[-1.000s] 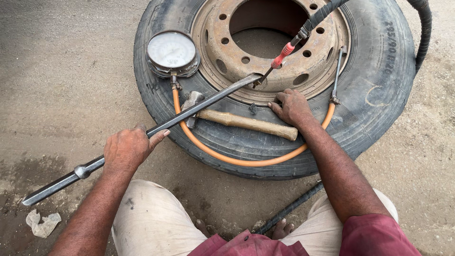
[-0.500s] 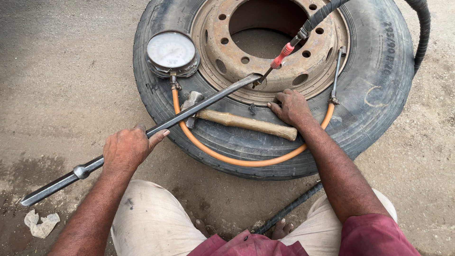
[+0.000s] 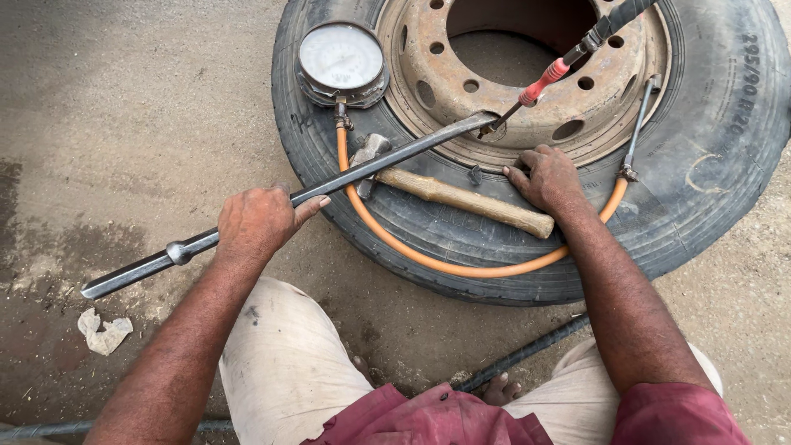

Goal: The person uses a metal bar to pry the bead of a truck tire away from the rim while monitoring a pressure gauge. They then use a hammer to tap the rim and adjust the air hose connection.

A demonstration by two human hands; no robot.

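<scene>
One tyre (image 3: 700,165), one iron bar (image 3: 371,169), one hammer (image 3: 461,198).

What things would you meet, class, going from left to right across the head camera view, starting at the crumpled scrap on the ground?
Crumpled scrap → left hand on the long steel bar → round pressure gauge → wooden-handled hammer → right hand on the tyre.

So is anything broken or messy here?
The wheel rim is rusty all over, and a crumpled scrap lies on the stained ground by the tyre iron that the left hand grips. Nothing looks broken.
</scene>
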